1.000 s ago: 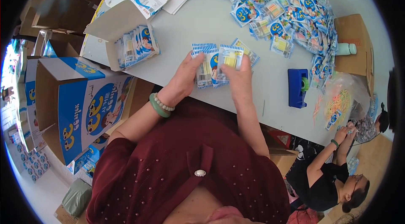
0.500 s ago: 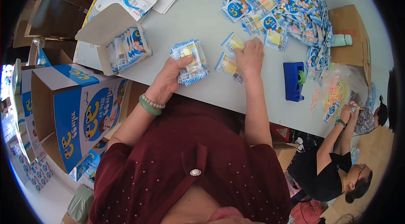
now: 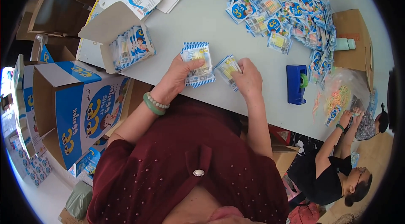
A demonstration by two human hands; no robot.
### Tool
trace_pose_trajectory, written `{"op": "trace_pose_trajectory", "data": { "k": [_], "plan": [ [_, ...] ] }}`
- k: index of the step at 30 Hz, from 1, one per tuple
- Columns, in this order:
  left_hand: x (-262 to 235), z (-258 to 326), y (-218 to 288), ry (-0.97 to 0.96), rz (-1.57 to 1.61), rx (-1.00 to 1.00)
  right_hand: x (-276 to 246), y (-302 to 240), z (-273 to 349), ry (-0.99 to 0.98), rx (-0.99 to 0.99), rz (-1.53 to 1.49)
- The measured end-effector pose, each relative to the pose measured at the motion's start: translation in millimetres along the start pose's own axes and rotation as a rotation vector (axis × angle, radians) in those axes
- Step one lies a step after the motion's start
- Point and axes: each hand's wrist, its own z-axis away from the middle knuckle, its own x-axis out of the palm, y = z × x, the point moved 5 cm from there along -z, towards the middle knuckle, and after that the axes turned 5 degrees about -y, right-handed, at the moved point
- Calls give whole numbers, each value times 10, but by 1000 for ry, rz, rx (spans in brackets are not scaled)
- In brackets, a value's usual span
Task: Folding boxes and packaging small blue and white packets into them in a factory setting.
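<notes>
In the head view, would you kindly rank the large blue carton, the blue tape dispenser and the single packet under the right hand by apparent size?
1. Large blue carton, though its nearness to the camera exaggerates it.
2. Blue tape dispenser.
3. Single packet under the right hand.

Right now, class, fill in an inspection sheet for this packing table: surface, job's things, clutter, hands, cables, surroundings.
Surface: pale grey table, mostly covered at the far side.
Job's things: stack of blue-and-white striped sachets under the left hand; single sachet at the right hand.
Clutter: heap of loose sachets; small open carton part-filled; blue tape dispenser.
Hands: both bare, each gripping sachets.
Cables: nothing seen.
Surroundings: large blue printed box at left; another person seated at right.
</notes>
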Motion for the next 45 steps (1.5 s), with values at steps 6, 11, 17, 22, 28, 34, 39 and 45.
{"op": "trace_pose_trajectory", "data": {
  "k": [6, 11, 17, 22, 28, 34, 39, 45],
  "plan": [
    [38, 51, 45, -35, 10, 57, 22, -259, 22, -288, -97, -1283],
    [173, 65, 93, -88, 345, 4, 445, -629, -33, -132, -118, -1010],
    [-87, -2, 4, -135, 269, -21, 190, -658, -229, -209, -353, -769],
    [-310, -22, -61, -154, 359, -48, -781, 593, -1140, 743, -106, 176],
    [-341, 42, -39, -242, 419, -5, -219, 470, -914, 417, -35, 230],
    [-488, 18, 5, -200, 448, -41, 147, -196, -134, 278, -127, -72],
    [-605, 73, 8, -280, 417, -41, -5, -158, 108, 133, -352, 161],
    [-730, 43, -126, -287, 483, -13, 10, -39, 67, -113, -135, 164]
  ]
}}
